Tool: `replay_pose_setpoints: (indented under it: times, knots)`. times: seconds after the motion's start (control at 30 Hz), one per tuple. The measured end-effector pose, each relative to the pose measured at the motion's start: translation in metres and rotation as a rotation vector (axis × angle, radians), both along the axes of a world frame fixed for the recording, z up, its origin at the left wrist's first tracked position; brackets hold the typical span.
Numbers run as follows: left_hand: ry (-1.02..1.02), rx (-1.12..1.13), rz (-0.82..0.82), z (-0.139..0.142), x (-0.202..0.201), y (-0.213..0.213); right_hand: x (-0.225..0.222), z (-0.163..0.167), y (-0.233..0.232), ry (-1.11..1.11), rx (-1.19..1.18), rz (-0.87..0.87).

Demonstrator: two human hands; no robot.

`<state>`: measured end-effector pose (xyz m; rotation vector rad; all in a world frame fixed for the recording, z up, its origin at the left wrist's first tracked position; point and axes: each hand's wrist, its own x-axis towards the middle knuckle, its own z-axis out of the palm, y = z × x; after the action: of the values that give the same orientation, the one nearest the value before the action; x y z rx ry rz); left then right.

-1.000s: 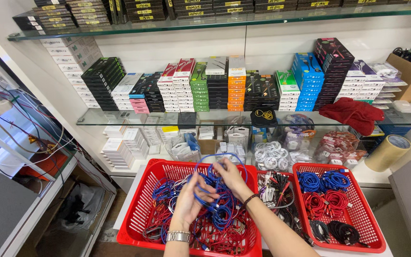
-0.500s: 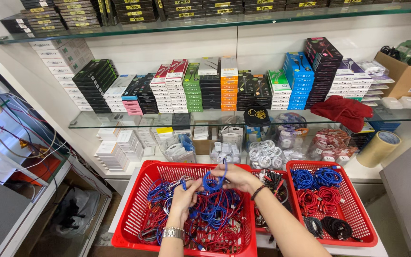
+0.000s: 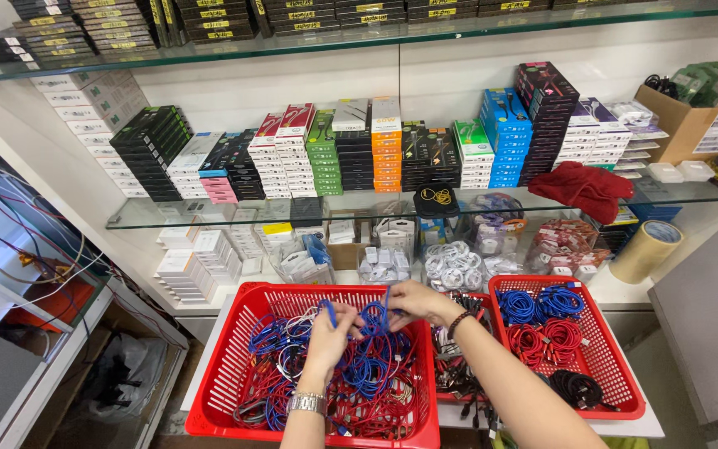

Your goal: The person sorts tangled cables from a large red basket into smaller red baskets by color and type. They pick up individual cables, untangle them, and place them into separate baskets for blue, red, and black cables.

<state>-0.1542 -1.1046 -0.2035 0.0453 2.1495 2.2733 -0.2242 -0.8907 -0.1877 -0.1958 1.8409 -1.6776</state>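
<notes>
Clearly the work in hand is pulling one blue cable free of a jumble. Farthest left sits the big red basket (image 3: 234,366), heaped with tangled red, blue and white cables (image 3: 376,391). Over its middle the left hand (image 3: 326,337) (a metal watch (image 3: 307,403) on its wrist) is closed in a pinch on a strand of the blue cable (image 3: 373,320), which is lifted just above the heap. Just to the right, the right hand (image 3: 413,301) has its fingers curled shut on the same blue cable at a higher point, so the strand runs between the two hands. Further right, a second red basket (image 3: 625,399) holds neatly coiled blue, red and black bundles. By my reading the next move calls for drawing the strand clear of the red ones snagged around it, gently, since the loops below look interlocked.
</notes>
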Motion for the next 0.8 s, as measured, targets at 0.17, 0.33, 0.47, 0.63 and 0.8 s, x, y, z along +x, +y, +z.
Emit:
replay_pose_setpoints:
  times: [0.17,0.33,0.47,0.63,0.8]
  knots:
    - [-0.16,0.164,0.304,-0.006,0.0,-0.021,-0.008,0.004,0.065,0.35,0.62,-0.043]
    - [-0.25,0.033,0.351,0.008,0.003,-0.051,0.001,0.011,0.124,0.403,1.328,-0.115]
    - [-0.254,-0.324,-0.118,0.039,0.003,-0.015,0.008,0.016,0.101,0.623,0.823,-0.023]
    - [-0.093,-0.145,-0.462,0.072,0.003,0.029,0.021,-0.001,0.012,0.504,-0.073,0.072]
    - [-0.086,0.421,-0.152,0.07,-0.004,-0.014,0.031,-0.021,-0.001,0.27,-0.308,-0.181]
